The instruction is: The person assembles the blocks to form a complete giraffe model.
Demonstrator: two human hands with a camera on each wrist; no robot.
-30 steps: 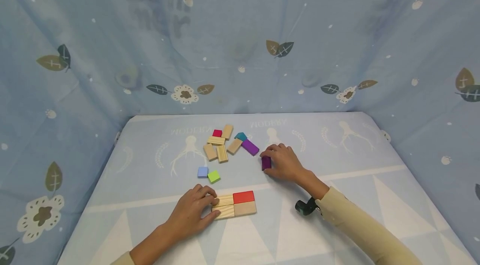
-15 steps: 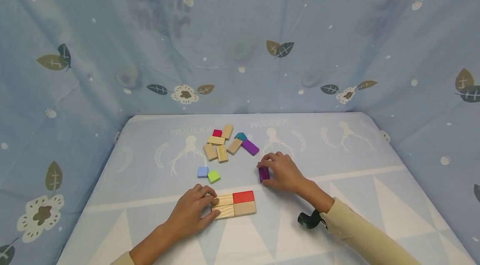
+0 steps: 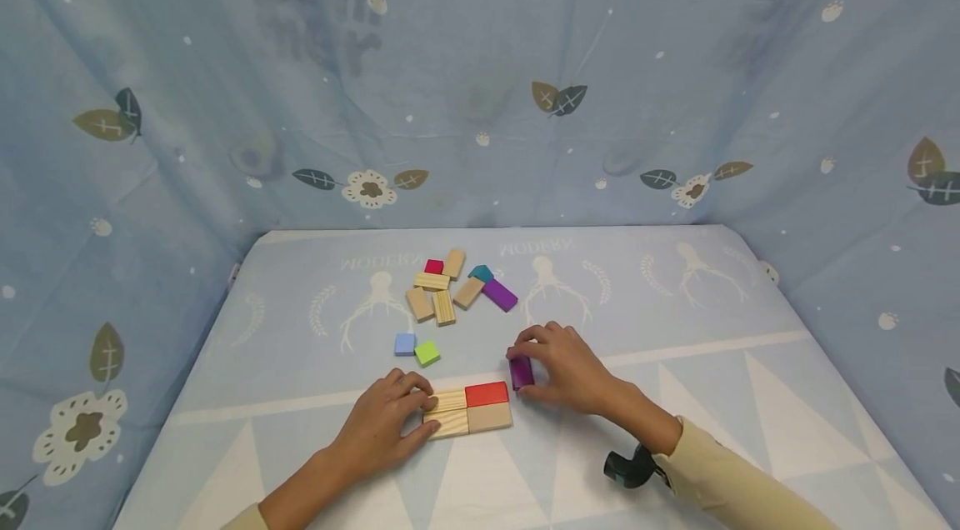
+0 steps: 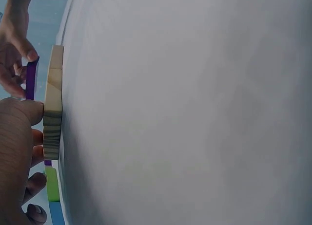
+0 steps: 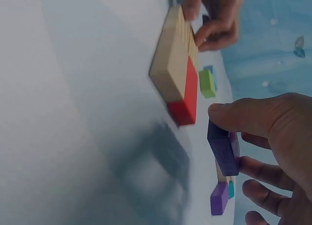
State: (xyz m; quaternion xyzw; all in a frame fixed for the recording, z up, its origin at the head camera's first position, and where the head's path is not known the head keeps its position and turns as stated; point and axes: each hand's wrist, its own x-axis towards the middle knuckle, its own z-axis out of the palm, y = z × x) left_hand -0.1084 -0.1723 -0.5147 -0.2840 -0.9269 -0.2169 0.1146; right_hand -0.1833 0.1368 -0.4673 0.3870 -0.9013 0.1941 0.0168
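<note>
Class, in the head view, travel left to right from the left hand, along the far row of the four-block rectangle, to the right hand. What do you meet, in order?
Left hand → grained wooden block → red block → held purple block → right hand.

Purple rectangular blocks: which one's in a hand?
The purple rectangular block pinched by the person's right hand, near the red-and-wood four-block rectangle. The other purple rectangular block lies untouched farther back, on the pale blue-and-white table.
</note>
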